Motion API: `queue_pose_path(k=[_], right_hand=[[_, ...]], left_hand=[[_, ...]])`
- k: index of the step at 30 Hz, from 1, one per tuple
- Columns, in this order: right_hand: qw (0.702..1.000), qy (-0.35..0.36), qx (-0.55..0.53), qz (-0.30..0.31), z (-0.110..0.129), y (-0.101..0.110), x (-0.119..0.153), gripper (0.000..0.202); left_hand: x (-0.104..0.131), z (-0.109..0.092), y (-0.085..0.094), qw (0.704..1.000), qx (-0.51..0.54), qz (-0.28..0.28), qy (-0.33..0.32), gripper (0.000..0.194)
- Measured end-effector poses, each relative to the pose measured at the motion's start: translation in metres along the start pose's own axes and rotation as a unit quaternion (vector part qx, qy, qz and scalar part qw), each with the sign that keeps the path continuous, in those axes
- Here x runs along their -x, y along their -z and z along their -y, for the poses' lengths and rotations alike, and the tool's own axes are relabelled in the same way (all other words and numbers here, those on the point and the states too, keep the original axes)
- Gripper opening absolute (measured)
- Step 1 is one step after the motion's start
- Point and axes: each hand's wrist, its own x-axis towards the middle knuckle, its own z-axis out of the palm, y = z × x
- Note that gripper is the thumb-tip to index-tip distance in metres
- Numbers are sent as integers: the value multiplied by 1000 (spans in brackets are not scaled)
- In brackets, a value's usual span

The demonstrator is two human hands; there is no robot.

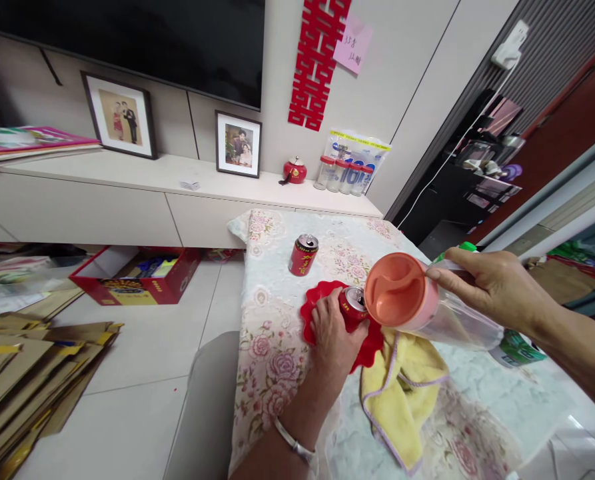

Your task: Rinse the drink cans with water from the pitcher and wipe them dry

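My left hand (pixel 334 337) is closed around a red drink can (pixel 353 312) over a red scalloped plate (pixel 310 313). Whether the can rests on the plate is hidden by my hand. My right hand (pixel 487 283) grips a clear plastic pitcher (pixel 457 323) with an orange top (pixel 394 290). The pitcher lies tilted almost on its side, its orange end right beside the can's top; no stream of liquid can be made out. Another opened red can (pixel 304 255) stands upright behind the plate. Near the pitcher a yellow cloth (pixel 402 400) with a purple edge lies crumpled.
A floral tablecloth (pixel 272 373) covers the table. Beyond the pitcher sits a green-labelled bottle (pixel 517 350), partly hidden. Jars (pixel 340 175) and a red pot (pixel 295 171) stand on the white cabinet. To the left are a red box (pixel 132 277), flattened cardboard (pixel 32 380) and a grey seat (pixel 207 407).
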Motion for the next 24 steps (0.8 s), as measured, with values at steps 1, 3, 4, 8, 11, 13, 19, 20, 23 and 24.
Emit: queue_pose_path(k=[1, 3, 4, 8, 11, 13, 19, 20, 23, 24], right_hand=[[1000, 1, 0, -1, 0, 0, 0, 57], [1000, 2, -2, -2, 0, 0, 0, 57], [1000, 2, -3, -3, 0, 0, 0, 57], [1000, 4, -3, -7, 0, 0, 1, 56], [1000, 2, -1, -7, 1, 0, 1, 57], [1000, 1, 1, -5, 1, 0, 1, 57], [1000, 0, 2, -6, 2, 1, 0, 58], [1000, 1, 0, -7, 2, 1, 1, 57], [1000, 1, -1, -8, 1, 1, 1, 56], [1000, 1, -2, -7, 1, 1, 1, 56]], left_hand=[[0, 0, 0, 1000, 1, 2, 1, 68], [0, 0, 0, 1000, 3, 3, 2, 67], [0, -1, 0, 1000, 3, 4, 3, 67], [0, -1, 1, 1000, 1, 3, 4, 67], [0, -1, 1, 1000, 4, 4, 8, 68], [0, -1, 1, 1000, 3, 6, 7, 68], [0, 1, -1, 1000, -2, -4, -1, 66], [0, 1, -1, 1000, -2, -5, -2, 66], [0, 2, -1, 1000, -2, -3, -4, 67], [0, 2, -1, 1000, -2, -1, -4, 67]])
